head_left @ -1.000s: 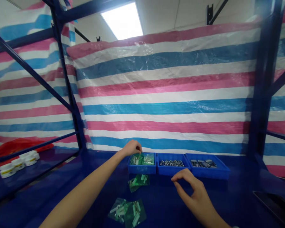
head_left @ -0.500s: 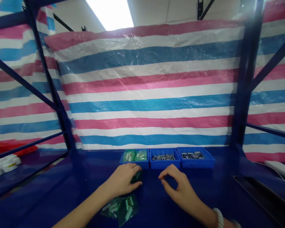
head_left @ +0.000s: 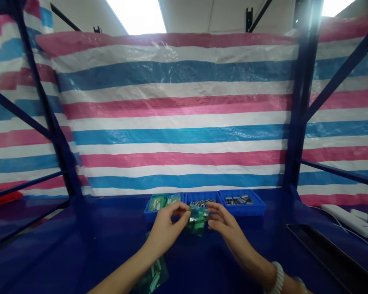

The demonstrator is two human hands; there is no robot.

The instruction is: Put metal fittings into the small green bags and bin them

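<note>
A small clear plastic bag [head_left: 197, 220] with green and pale pieces in it is up between my two hands, in front of the bins. My left hand [head_left: 171, 222] pinches the bag's left side between thumb and fingers. At the bag's right edge, my right hand [head_left: 225, 224] has its fingers bent and drawn together on the plastic. More bags of the same kind [head_left: 155, 275] lie on the blue table below my left forearm, which partly hides them.
Three blue bins stand at the back: one with green packets [head_left: 159, 202], one with small metal parts [head_left: 199, 203], one with dark metallic pieces [head_left: 239, 200]. A dark flat panel [head_left: 322, 253] and a white power strip [head_left: 352, 220] lie at right. Blue posts [head_left: 297, 122] frame the table.
My left hand has lifted a bag from the table and moved right and up. My right hand has come to the bag's other side. The view has shifted right.
</note>
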